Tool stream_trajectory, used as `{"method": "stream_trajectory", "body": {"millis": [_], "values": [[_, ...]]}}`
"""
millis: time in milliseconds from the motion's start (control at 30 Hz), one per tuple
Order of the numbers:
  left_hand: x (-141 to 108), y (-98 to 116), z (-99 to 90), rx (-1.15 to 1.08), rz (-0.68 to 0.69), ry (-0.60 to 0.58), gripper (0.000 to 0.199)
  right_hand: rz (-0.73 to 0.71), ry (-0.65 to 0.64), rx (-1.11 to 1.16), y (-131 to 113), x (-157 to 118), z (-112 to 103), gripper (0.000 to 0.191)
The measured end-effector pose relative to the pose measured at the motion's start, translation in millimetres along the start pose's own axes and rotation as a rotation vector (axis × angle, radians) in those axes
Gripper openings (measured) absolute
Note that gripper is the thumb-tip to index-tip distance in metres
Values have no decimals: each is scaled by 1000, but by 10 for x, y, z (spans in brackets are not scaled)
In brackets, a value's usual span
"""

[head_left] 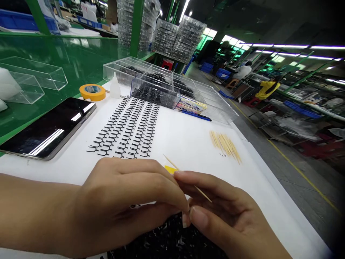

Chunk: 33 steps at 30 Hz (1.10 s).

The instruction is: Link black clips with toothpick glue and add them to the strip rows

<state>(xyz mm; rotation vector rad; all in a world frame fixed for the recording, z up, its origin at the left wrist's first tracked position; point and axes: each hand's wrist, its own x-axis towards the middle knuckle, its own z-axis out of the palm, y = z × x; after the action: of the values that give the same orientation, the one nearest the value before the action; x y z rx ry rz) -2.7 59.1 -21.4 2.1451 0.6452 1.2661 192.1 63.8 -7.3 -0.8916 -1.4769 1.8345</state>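
My left hand [134,198] and my right hand [223,208] meet at the front of the white work surface, fingertips touching. A wooden toothpick [203,194] slants through the fingers of my right hand, both pointed ends showing. Thumb and fingers of my left hand are pinched together against my right thumb; whatever is between them is too small and hidden to name. Beneath both hands lies a heap of small shiny black pieces [172,239]. A bit of yellow [170,169] shows just behind my fingers. Beyond it, small black forked pieces [126,129] lie in several neat rows.
At left lie a phone [51,126] and a roll of yellow tape [92,92], near a small white bottle [115,88]. Clear divided trays [215,99] holding black pieces stand behind. Small boxes [191,104], a blue pen [195,115] and loose toothpicks [226,145] are at right.
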Motion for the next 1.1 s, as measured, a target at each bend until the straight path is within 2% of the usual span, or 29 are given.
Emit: {"method": "stream_trajectory", "body": {"millis": [300,400,533,600,800,967,1100], "values": [[-4,-19,-2,23,0,4,14,-2,32,-80,0,2,-48,28],[32,-6,-12,61,-41,99,10,-63,99,-134,12,1,-91,23],[154,-13,-47,53,-233,272,9,-136,233,-149,-4,15,-140,16],[230,-42,-86,74,-301,290,11,-145,280,-128,-21,26,-162,16],[341,-161,-236,335,-303,191,6,-227,324,-148,-27,64,-224,17],[208,-188,-277,520,-226,-11,12,-266,325,-131,-12,83,-245,16],[95,-207,-254,634,-202,-96,14,-301,310,-113,-10,87,-252,16]]}}
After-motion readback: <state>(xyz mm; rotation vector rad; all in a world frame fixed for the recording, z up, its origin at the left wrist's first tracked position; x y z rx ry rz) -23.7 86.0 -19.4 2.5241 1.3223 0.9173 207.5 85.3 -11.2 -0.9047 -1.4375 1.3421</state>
